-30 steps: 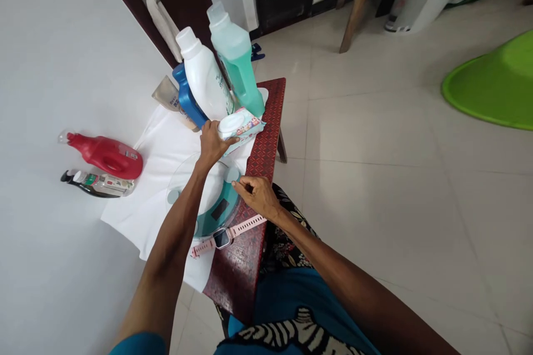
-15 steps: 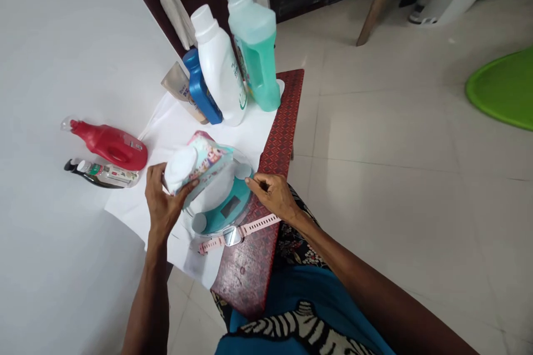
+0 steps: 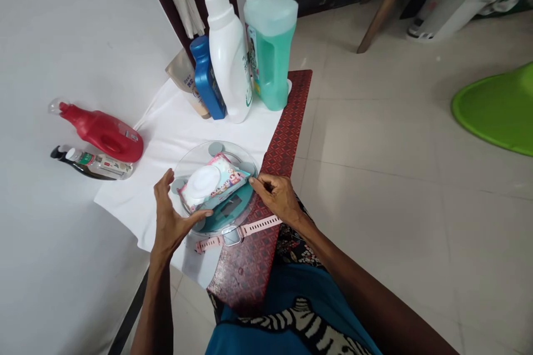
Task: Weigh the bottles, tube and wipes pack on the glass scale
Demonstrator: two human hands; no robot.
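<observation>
A pack of wet wipes with a white lid and a pink and blue printed wrapper lies on a round glass scale. My left hand is beside the pack's left end, its thumb and fingers spread wide with nothing between them. At the scale's right rim, close to the pack's right corner, my right hand has its fingers curled and thumb pressed to the forefinger. Whether it pinches anything is too small to tell. A pink-strapped smartwatch lies along the scale's near side.
Along the back of the red patterned table stand a tan tube, a blue bottle, a white bottle and a green bottle. A red bottle and a clear bottle are at the left by the wall.
My left hand has let go of the wet wipes, which have come down onto the scale, and its fingers have spread. My right hand has stayed at the scale's rim.
</observation>
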